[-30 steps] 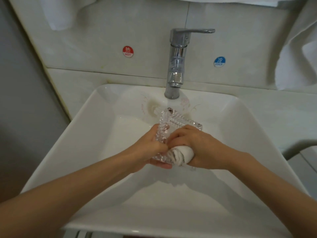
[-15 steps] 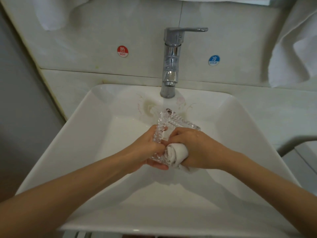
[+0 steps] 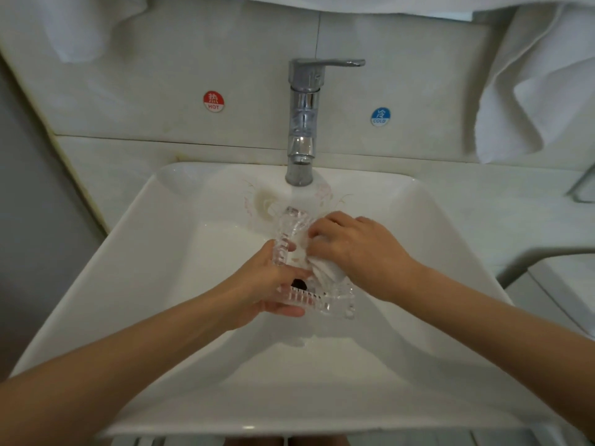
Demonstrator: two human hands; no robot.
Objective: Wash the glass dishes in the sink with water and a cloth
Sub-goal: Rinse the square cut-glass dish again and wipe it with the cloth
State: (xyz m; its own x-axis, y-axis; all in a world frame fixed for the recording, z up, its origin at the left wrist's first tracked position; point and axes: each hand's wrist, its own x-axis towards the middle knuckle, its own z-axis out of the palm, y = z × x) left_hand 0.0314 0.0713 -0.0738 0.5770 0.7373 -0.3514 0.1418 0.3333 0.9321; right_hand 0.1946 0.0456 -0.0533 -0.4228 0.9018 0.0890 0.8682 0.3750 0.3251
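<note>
A square cut-glass dish [image 3: 325, 300] is held over the middle of the white sink [image 3: 161, 284], under the running water. My left hand [image 3: 260, 284] grips its left and near edge from below. My right hand [image 3: 357, 249] holds a bunched white cloth [image 3: 323, 268] and presses it into the inside of the dish. The far corner of the dish [image 3: 294, 217] reaches toward the stream. Much of the dish is hidden by both hands.
A chrome faucet [image 3: 302, 123] stands at the back centre with its lever turned right. Red HOT [image 3: 213, 101] and blue COLD [image 3: 380, 116] stickers sit on the wall. White towels [image 3: 541, 91] hang at the upper right. The sink drain [image 3: 299, 283] shows through the glass.
My right hand moved up and away with the cloth, from the near edge into the dish's far side. The dish now tilts flatter, showing more of its near rim.
</note>
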